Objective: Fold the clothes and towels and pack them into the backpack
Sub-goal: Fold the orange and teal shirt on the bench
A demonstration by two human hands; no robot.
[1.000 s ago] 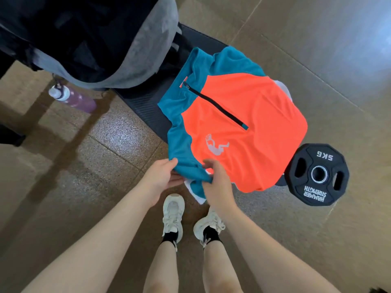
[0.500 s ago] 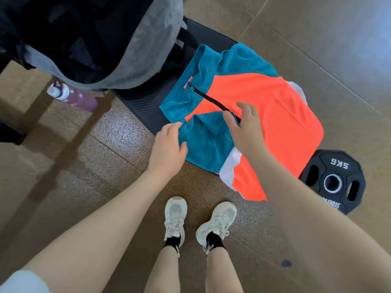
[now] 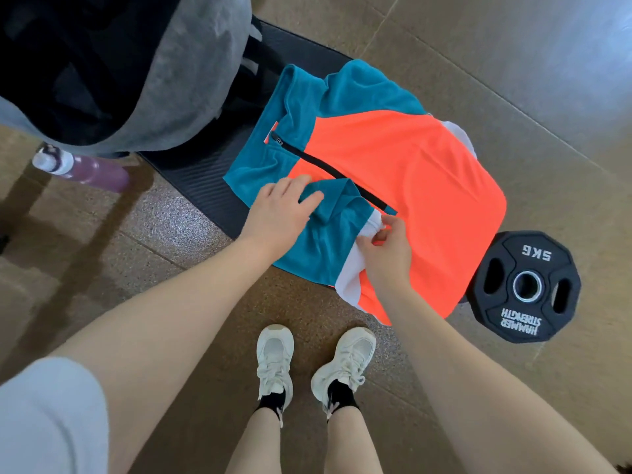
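Two hands on jersey (image 3: 410,172) over black mat (image 3: 205,179), brown tiled floor (image 3: 143,241)

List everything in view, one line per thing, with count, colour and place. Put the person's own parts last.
jersey: one, orange and teal with white trim, spread on the mat, near sleeve folded inward
backpack: one, grey and black, open, top left
mat: one, black, under the jersey and backpack
water bottle: one, purple with white cap, lying left
weight plate: one, black, floor right
floor: brown tiles
left hand: flat on the folded sleeve
right hand: pinches the white trim
shoes: two, white, bottom centre
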